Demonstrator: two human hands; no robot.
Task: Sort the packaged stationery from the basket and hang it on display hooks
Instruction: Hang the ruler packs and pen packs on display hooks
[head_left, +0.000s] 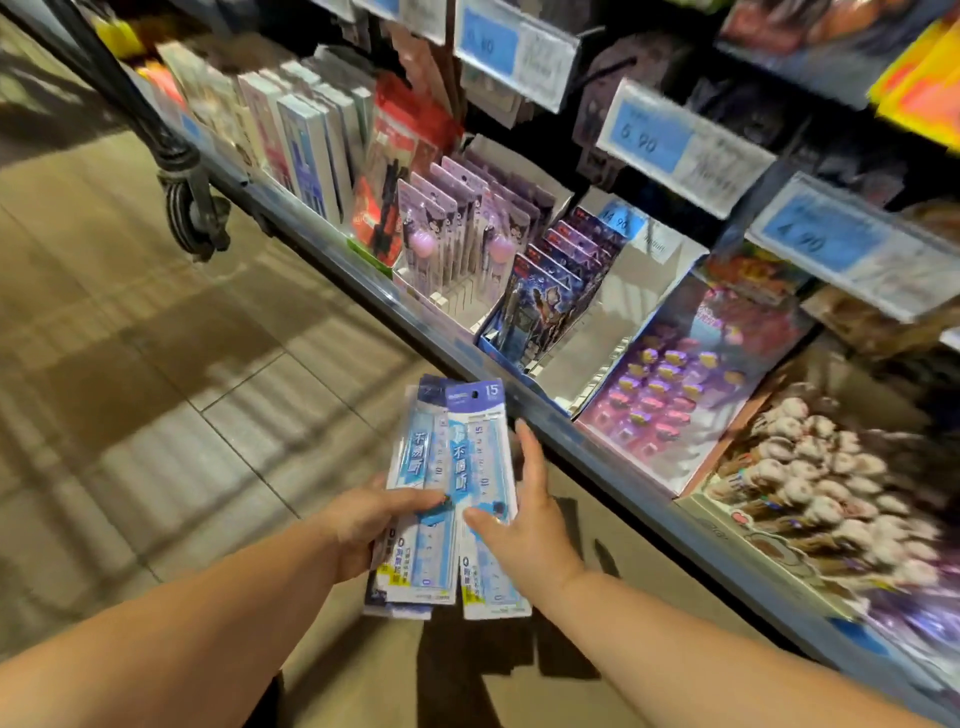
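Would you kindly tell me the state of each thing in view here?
Ruler packs: fanned, held in both hands, not yet hung.
Left hand: grips the left ones.
Right hand: pinches the rightmost one, thumb in front.
Purple pen box: partly filled, front slots empty.
Dark card box: cards at its left, the rest empty.

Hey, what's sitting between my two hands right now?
In the head view, the blue-and-white ruler packs fill the gap: the left hand grips them from one side, the right hand holds them from the other.
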